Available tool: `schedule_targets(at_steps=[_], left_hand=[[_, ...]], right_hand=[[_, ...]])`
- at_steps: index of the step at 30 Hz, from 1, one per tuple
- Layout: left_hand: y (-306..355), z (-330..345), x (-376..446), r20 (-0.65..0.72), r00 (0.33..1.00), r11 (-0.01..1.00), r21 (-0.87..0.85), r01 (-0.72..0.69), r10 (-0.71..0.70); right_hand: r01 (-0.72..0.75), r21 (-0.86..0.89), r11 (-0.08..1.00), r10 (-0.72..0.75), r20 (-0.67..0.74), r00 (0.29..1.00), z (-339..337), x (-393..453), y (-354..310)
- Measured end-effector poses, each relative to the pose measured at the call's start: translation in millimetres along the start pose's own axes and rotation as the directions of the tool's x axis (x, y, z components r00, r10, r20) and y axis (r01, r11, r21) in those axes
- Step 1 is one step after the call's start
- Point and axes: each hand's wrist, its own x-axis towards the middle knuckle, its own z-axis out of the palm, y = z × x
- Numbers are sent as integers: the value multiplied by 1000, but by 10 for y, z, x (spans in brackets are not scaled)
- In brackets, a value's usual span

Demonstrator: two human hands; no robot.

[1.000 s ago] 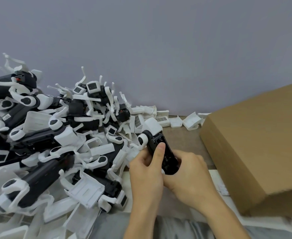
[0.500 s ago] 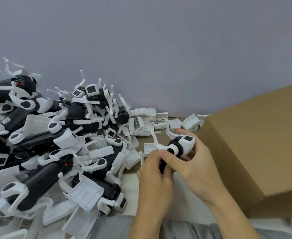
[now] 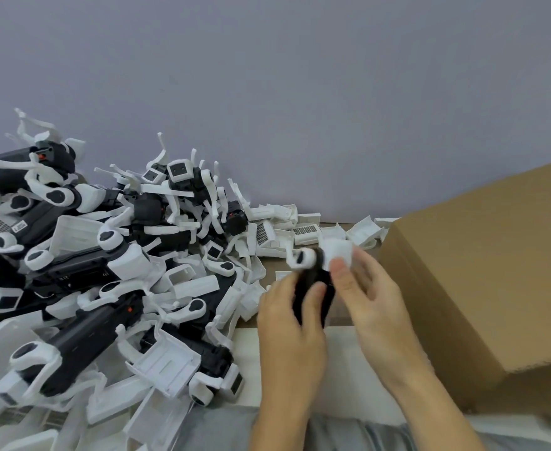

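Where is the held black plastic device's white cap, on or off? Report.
On, apparently: white cap sits on black device's top end, right hand pinching it; blur hides any gap.

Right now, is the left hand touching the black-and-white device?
Touching. The head view shows the left hand wrapped round the black-and-white device, with its thumb laid across the dark body.

light: bright, even, soft | shadows: faint | blur: right hand [image 3: 375, 294], device [image 3: 304, 288] smeared; prob. motion | edges: wide-angle bowing
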Motion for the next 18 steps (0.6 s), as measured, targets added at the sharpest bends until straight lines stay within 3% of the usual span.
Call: schedule_targets(at_steps=[3, 5, 6, 8, 13, 16, 18], left_hand=[[80, -52, 26, -133, 949, 938, -240, 249, -286], [135, -99, 26, -44, 847, 716, -557, 420, -531], [167, -115, 28, 38, 816, 585, -677, 446, -577], [199, -144, 33, 155, 817, 421, -795, 437, -555], [217, -143, 32, 261, 828, 315, -834, 452, -496], [185, -141, 45, 239, 813, 254, -871, 421, -531], [159, -149, 65, 216, 813, 305, -851, 428, -541]], right_hand=[[-2, 79, 997, 10, -93, 996, -23, 15, 36], [-2, 66, 998, 13, -175, 984, -49, 36, 50], [-18, 77, 997, 33, -199, 979, -61, 50, 56], [-65, 131, 989, 93, -224, 970, -75, 75, 57], [-150, 142, 978, 173, -167, 971, -77, 103, 84], [-223, 183, 957, 228, -6, 974, -56, 104, 100], [-254, 173, 952, 226, 168, 960, -51, 85, 114]])
